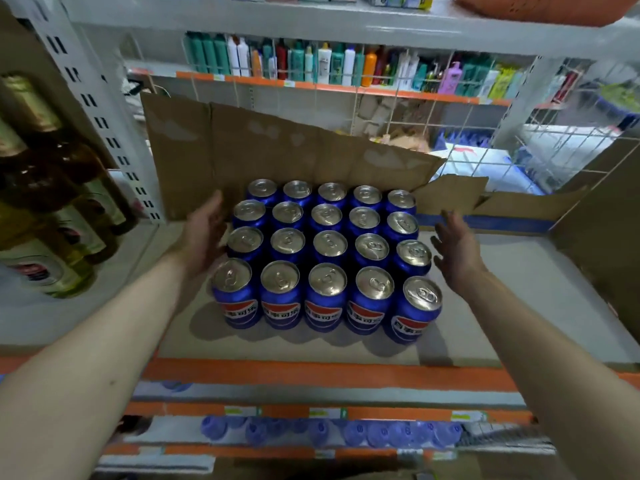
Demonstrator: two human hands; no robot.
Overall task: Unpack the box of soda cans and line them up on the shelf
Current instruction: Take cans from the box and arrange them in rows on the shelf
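My left hand [204, 233] and right hand [457, 247], both spread and holding nothing, flank the block of soda cans [325, 258] on the shelf [519, 306].

Open hands [204, 233] flanking shelved cans [325, 258]

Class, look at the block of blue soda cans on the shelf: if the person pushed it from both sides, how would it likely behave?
The soda cans stand upright and packed close together, so they would probably slide as one block. Their tops look sealed, so they are likely full and heavy. An edge can might tip, since the hands cover only part.
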